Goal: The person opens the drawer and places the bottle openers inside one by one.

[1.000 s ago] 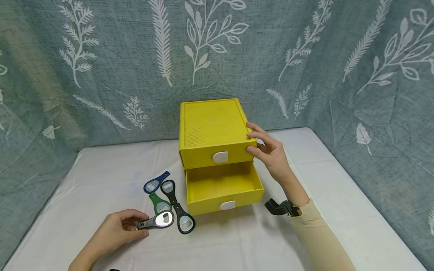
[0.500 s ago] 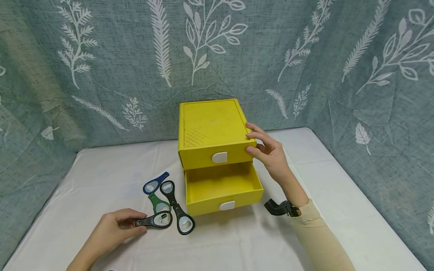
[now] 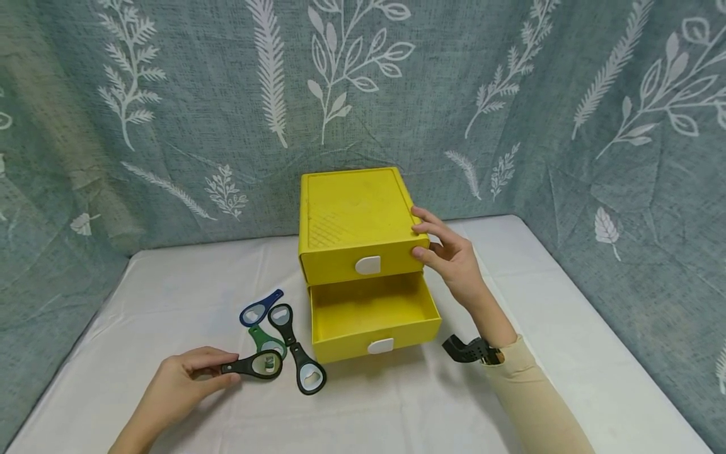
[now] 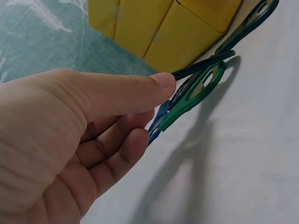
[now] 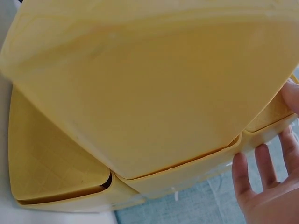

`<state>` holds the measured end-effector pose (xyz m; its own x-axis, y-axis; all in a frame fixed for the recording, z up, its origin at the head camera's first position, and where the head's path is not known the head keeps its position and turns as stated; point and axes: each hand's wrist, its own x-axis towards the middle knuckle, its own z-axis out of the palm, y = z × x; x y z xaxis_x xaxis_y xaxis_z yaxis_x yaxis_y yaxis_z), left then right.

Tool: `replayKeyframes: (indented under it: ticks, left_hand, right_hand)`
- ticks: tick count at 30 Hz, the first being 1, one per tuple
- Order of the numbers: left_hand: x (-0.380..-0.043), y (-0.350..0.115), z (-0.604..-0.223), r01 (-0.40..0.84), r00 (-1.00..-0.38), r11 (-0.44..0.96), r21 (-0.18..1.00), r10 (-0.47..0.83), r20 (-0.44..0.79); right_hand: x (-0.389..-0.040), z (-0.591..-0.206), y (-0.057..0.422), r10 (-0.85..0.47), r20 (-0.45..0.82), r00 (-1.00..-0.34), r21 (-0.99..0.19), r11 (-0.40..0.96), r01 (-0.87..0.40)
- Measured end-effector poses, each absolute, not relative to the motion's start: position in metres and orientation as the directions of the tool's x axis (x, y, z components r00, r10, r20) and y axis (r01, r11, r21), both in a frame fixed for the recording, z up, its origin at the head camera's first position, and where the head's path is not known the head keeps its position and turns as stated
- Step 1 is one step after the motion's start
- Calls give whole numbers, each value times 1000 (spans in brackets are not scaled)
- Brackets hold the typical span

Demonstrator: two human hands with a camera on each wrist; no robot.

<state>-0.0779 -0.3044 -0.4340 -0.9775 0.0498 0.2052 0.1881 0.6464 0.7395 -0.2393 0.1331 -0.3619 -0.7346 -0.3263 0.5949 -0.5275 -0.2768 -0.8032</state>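
Note:
My left hand (image 3: 178, 386) pinches a black bottle opener (image 3: 245, 366) by the handle end, thumb and fingers on either side. Its metal-centred head points right and overlaps a green bottle opener (image 3: 262, 337). In the left wrist view the black opener appears edge-on, tilted above its shadow. A blue bottle opener (image 3: 255, 313) and two black bottle openers, one upper (image 3: 287, 328) and one lower (image 3: 311, 377), lie nearby on the cloth. At the right front corner of a yellow drawer box (image 3: 357, 205), my right hand (image 3: 456, 265) grips the edge, thumb on the front and fingers along the top and side.
The lower drawer (image 3: 340, 350) is pulled out, its inside bare, and the upper drawer (image 3: 334, 267) is closed. Both have white handles. A white cloth (image 3: 374, 416) covers the table, and a green leaf-patterned curtain (image 3: 215, 113) hangs behind and at the sides.
My left hand has drawn the black bottle opener slightly left and upward in the head view, turning its face. My right hand and the drawer box stay in place.

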Motion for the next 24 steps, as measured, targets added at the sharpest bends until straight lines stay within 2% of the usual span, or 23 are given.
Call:
replayKeyframes:
  ticks: [10, 19, 24]
  left_hand:
    - [-73, -308, -419, 132, -971, 662, 738, -64, 231]
    - [-69, -285, -391, 186, -920, 537, 823, -198, 338]
    - [-65, -259, -375, 158, -907, 425, 891, -295, 302]
  right_hand:
    - [-239, -363, 133, -323, 602, -730, -798, -287, -530]
    - [-236, -366, 133, -305, 604, -736, -795, -297, -529]
    - [-238, -366, 132, -309, 609, -730, -791, -300, -533]
